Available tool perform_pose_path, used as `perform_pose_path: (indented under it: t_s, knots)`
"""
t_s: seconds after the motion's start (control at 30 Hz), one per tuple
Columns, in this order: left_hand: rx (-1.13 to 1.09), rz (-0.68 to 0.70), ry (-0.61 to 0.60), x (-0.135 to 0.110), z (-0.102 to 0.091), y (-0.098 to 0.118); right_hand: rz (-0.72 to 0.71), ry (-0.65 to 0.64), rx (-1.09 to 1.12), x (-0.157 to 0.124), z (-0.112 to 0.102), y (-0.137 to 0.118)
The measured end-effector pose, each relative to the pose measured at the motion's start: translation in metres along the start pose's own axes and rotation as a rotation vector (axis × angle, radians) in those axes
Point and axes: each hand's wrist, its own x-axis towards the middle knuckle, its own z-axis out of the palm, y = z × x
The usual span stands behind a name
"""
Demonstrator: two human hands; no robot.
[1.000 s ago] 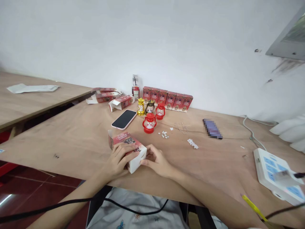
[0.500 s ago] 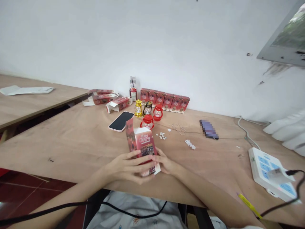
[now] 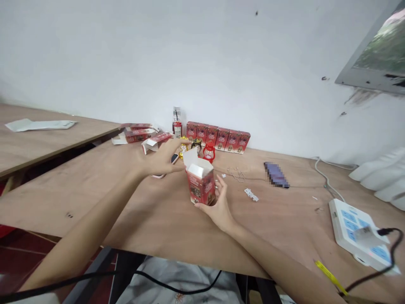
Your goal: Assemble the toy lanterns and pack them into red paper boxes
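My right hand [image 3: 221,210] grips a red printed cardboard box [image 3: 201,185] standing upright, its top flaps raised. Thumb and fingers press on the box's near and right sides. My left hand [image 3: 160,159] is stretched out beyond the box's left side, fingers apart with nothing visible in them. Close to its fingertips stand a gold lantern [image 3: 183,148] and a dark bronze lantern [image 3: 196,145]. Behind the box is a red lantern [image 3: 209,153]; the second red lantern is hidden by the box and my left hand. Under the left hand, a phone [image 3: 174,158] is mostly covered.
Red boxes [image 3: 223,138] stand in a row along the wall, with opened boxes [image 3: 139,135] lying to their left. A bottle [image 3: 177,124] is between them. White cut pieces [image 3: 251,194], a purple item [image 3: 276,175] and a power strip [image 3: 357,234] lie to the right.
My left hand has let go of the box and reached forward to the lanterns. The box, held by my right hand, has moved forward and turned; its open top now shows.
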Motion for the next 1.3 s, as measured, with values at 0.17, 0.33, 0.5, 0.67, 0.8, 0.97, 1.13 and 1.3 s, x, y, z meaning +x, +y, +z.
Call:
perform_pose_path:
  t_s: [0.17, 0.33, 0.5, 0.67, 0.8, 0.97, 1.13, 1.3]
  knots:
    - [-0.265, -0.007, -0.436, 0.031, -0.003, -0.038, -0.143, 0.02, -0.072, 0.002, 0.0, 0.004]
    - [-0.282, 0.086, -0.578, 0.056, -0.007, -0.01, -0.253, 0.038, -0.249, 0.002, -0.004, 0.004]
    - [-0.222, 0.166, -0.651, 0.069, -0.009, 0.032, -0.594, 0.134, -0.551, 0.001, -0.012, -0.006]
    - [-0.234, 0.229, -0.678, 0.07, -0.005, 0.061, -0.729, 0.202, -0.685, 0.005, -0.021, -0.005]
    - [-0.232, 0.273, -0.649, 0.07, -0.002, 0.064, -0.792, 0.205, -0.718, 0.007, -0.024, -0.006]
    - [-0.291, 0.244, -0.703, 0.064, -0.012, 0.059, -0.789, 0.184, -0.77, 0.004, -0.02, -0.017]
    - [-0.273, 0.19, -0.623, 0.062, -0.022, 0.05, -0.704, 0.161, -0.671, -0.003, -0.014, -0.02]
    - [-0.268, 0.028, -0.419, 0.071, -0.011, 0.02, -0.71, 0.09, -0.667, -0.003, -0.014, -0.016]
